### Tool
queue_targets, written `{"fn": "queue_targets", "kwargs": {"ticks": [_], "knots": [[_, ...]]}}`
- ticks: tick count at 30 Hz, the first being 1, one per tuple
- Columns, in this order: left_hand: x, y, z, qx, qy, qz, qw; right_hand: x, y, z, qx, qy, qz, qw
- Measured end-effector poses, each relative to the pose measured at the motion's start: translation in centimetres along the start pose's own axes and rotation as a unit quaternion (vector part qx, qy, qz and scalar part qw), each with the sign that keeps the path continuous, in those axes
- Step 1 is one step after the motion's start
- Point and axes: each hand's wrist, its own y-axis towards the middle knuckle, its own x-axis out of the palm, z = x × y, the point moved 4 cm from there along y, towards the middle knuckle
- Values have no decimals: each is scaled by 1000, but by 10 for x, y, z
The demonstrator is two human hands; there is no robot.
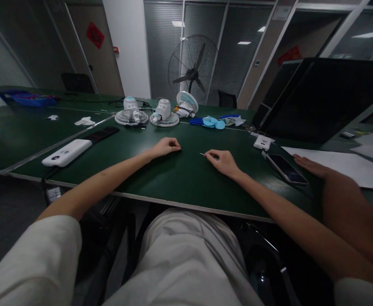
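Note:
Over the green table, my right hand pinches a thin, pale, needle-like piece between thumb and fingertips. Its free end points left, toward my other hand. My left hand is closed in a pinch a short way to the left, just above the tabletop. A tiny tip shows at its fingertips, too small to name. The two hands are apart, with bare green surface between them.
Three small white fans lie behind my hands, beside blue fan blades. A white power bank is at left. At right are a phone, a white device, a monitor and another person's hand on paper.

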Motion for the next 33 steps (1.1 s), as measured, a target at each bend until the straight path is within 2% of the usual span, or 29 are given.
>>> {"fn": "queue_targets", "kwargs": {"ticks": [5, 9, 15, 22, 29, 33], "knots": [[47, 0, 43, 105, 11, -34, 994, 3, 1, 1, -10, -21, -2, 1000], [61, -14, 68, 181, 53, -58, 980, 3, 1, 0, -28, -11, -10, 1000], [62, -23, 78, 217, 189, -58, 956, 6, 1, -3, -85, 30, -10, 996], [63, -28, 86, 258, 271, -55, 925, 5, 0, -4, -93, 51, -5, 994], [50, -24, 76, 221, 278, -24, 935, 5, -1, -6, -86, 43, -4, 995], [51, -23, 74, 232, 237, -45, 942, 6, -1, -5, -87, 42, -7, 995]]}}
